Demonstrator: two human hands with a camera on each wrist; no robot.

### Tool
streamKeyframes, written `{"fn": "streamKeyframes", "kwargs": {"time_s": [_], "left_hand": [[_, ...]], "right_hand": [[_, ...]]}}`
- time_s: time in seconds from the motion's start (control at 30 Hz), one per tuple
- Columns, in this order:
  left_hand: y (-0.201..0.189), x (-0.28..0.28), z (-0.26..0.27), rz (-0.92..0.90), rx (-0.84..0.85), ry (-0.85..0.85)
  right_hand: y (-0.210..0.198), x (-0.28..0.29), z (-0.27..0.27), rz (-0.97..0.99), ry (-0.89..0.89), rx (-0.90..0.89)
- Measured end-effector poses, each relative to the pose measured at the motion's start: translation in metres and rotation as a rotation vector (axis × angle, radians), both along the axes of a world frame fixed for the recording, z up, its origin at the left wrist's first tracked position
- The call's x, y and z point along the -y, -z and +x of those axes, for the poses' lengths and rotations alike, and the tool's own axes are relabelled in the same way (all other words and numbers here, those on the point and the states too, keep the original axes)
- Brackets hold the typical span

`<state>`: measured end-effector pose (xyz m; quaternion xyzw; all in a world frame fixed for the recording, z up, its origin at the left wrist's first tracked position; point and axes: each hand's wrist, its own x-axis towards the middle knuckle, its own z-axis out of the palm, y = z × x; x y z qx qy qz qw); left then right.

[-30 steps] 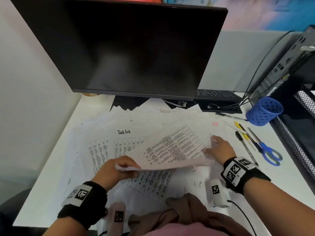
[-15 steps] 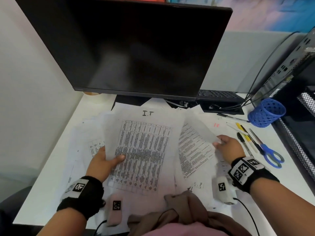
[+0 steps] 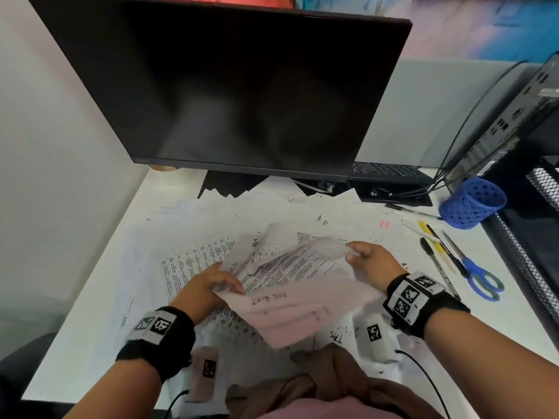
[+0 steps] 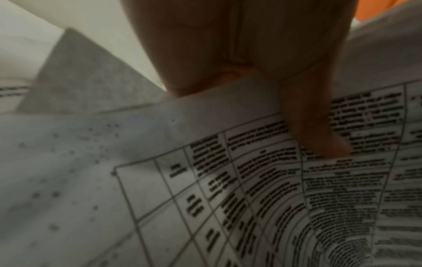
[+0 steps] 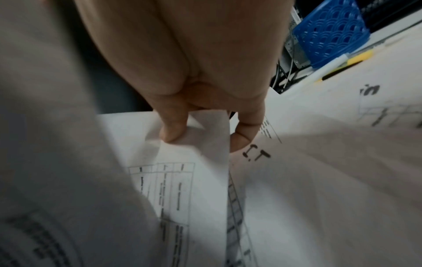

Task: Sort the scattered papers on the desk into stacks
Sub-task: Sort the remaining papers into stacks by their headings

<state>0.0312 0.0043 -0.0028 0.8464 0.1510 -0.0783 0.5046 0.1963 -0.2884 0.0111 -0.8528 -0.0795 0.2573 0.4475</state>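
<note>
Several printed sheets with tables lie scattered over the white desk [image 3: 90, 297] in front of the monitor. Both hands hold a lifted bundle of sheets [image 3: 296, 285] above the pile. My left hand [image 3: 208, 285] grips the bundle's left edge, thumb on a table sheet [image 4: 251, 180], with the left hand [image 4: 262, 77] filling the top of its wrist view. My right hand [image 3: 367, 261] pinches the bundle's far right corner; in the right wrist view the right hand [image 5: 200, 124] pinches a sheet's corner [image 5: 205, 144] next to a page marked "I.T" [image 5: 255, 156].
A dark monitor [image 3: 227, 86] stands at the back. At the right lie a blue mesh pen cup [image 3: 470, 202], pens [image 3: 435, 252] and blue-handled scissors [image 3: 478, 276]. A black computer case [image 3: 514, 131] and mesh rack [image 3: 541, 237] line the right edge.
The sheet that the left hand held up facing me has swung down and across. Both hands now hold one bundle between them, the right hand closer to the middle.
</note>
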Motion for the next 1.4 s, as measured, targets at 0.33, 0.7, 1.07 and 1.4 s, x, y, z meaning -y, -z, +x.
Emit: {"fn": "streamKeyframes", "kwargs": {"time_s": [0.33,0.7,1.07,1.4], "left_hand": [[-0.001,-0.018,-0.009,-0.037,0.081,-0.067],[-0.034,0.007,-0.012,-0.245,0.200,-0.010],[-0.037,-0.009,-0.033,-0.380,0.187,-0.102],[-0.018,-0.024,-0.044,-0.090,0.025,-0.743]], "right_hand": [[-0.029,0.009,0.011,0.070,-0.080,0.075],[-0.011,-0.021,0.030,0.061,0.120,0.033],[0.026,-0.038,0.050,-0.784,-0.334,0.241],[0.014,-0.044,0.040,-0.766,-0.367,0.342]]}}
